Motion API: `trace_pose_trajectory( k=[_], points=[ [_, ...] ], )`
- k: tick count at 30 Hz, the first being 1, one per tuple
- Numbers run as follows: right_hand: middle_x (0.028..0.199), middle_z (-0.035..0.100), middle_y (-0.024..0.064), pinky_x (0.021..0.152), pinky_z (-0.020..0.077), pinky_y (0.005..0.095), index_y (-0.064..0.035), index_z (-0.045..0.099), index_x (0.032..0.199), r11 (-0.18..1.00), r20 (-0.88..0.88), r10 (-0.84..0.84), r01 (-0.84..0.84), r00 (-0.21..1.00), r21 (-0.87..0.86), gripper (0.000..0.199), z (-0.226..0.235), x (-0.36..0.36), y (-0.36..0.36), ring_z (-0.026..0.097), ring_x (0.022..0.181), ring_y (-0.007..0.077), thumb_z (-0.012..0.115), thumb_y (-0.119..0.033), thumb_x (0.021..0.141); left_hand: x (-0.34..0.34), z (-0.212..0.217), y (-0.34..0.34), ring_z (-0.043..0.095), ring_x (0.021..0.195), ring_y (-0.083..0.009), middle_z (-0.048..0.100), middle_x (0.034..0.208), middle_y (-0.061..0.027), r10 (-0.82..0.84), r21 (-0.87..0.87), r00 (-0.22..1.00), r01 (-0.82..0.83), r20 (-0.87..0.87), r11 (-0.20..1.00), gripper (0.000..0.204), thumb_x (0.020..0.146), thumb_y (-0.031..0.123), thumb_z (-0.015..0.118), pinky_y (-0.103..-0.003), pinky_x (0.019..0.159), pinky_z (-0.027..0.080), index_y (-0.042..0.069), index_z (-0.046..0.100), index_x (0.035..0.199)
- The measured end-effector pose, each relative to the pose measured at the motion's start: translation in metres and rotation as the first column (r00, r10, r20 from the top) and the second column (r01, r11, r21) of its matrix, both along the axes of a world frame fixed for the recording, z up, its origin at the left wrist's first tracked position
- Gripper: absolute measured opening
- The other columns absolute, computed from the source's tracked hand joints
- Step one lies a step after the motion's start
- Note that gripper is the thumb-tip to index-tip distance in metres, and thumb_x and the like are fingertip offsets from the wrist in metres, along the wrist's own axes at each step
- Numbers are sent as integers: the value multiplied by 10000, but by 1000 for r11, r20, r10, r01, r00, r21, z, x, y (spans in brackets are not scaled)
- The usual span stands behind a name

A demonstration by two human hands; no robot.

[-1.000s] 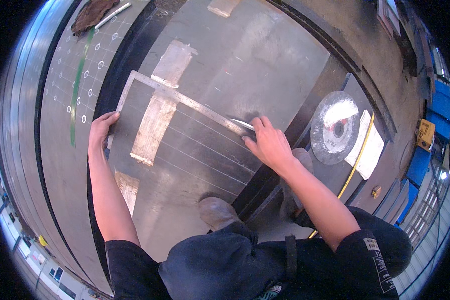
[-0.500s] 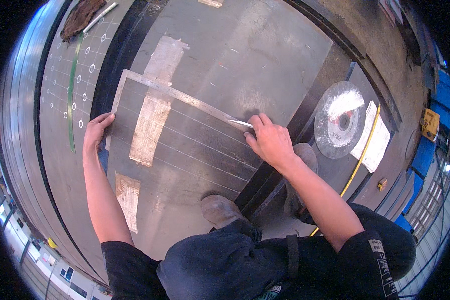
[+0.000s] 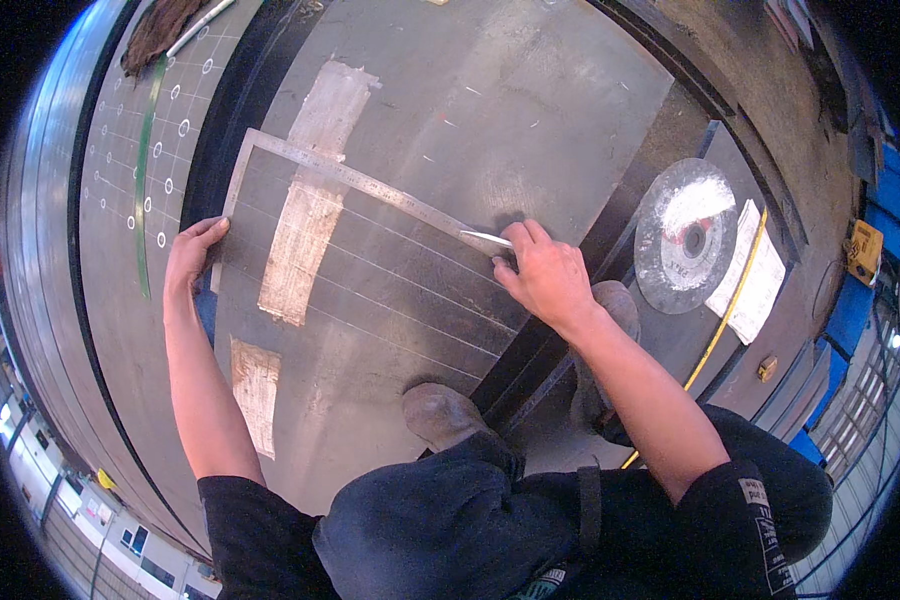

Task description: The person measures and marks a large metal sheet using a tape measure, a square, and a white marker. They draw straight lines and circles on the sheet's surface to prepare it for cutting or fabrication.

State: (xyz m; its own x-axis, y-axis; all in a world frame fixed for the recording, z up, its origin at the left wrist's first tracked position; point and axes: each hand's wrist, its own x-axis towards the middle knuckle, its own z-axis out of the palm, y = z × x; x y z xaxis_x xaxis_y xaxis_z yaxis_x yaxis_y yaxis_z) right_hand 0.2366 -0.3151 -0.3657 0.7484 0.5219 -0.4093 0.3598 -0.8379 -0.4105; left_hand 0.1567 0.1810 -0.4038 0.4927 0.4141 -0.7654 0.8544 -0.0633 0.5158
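Centre frame, on the plate: square (image 3: 370,185) lies flat, long arm running from upper left toward centre right.
Scriber: white marker (image 3: 485,238) at the arm's right end, pinched in right hand (image 3: 550,280) fingers.
Left hand (image 3: 192,255): fingers spread flat, pressing the short arm.
Plate (image 3: 530,110): parallel lines already drawn.
Advice: press the square down firmly, keep the tip tight against its edge.
Nearby: disc (image 3: 688,235), right.

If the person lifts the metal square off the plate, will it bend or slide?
The square is probably stiff: its long thin arm lies straight. It looks flat, so it may slide on the plate; the left hand steadies its short arm. It seems unlikely to roll.
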Motion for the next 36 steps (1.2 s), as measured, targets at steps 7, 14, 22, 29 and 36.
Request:
trace_pose_trajectory(
  k=[7,14,22,29,36],
  points=[
    [943,588,140,680,538,481,-50,528,990,1000,10,-13,12,1000,29,294,-1,0,0,664,790,366,667,-261,840,-2,0,1,647,870,-148,704,1011,-61,17,7,1000,-17,-4,1000,394,861,284,744,-289,798,502,16,692,1145],
    [935,595,138,693,529,476,-43,558,1001,1000,6,-13,13,1000,24,306,-1,-1,-3,648,808,377,678,-277,845,-1,4,-6,642,875,-140,703,1009,-55,10,37,1000,-10,-3,999,395,864,281,742,-289,812,497,19,689,1155],
    [936,594,131,678,538,478,-55,539,990,999,12,-28,28,1000,23,297,-1,-1,-1,661,801,363,668,-279,844,0,3,1,643,870,-137,703,997,-49,-23,9,1000,23,-1,1000,370,877,270,723,-277,804,499,15,690,1143],
    [943,590,131,672,541,486,-61,521,985,999,22,-18,17,1000,48,300,-5,-1,-2,665,797,363,658,-288,845,0,4,-8,641,871,-132,703,996,-53,-1,71,1000,0,14,997,381,870,271,730,-277,799,496,9,695,1145],
    [986,577,156,727,527,489,-50,543,1067,988,-36,-126,128,991,82,317,2,4,-1,642,849,396,639,-275,865,-3,1,-5,633,861,-140,709,975,-65,-13,132,1000,12,7,991,384,844,276,758,-286,794,490,8,715,1115]
  ],
)
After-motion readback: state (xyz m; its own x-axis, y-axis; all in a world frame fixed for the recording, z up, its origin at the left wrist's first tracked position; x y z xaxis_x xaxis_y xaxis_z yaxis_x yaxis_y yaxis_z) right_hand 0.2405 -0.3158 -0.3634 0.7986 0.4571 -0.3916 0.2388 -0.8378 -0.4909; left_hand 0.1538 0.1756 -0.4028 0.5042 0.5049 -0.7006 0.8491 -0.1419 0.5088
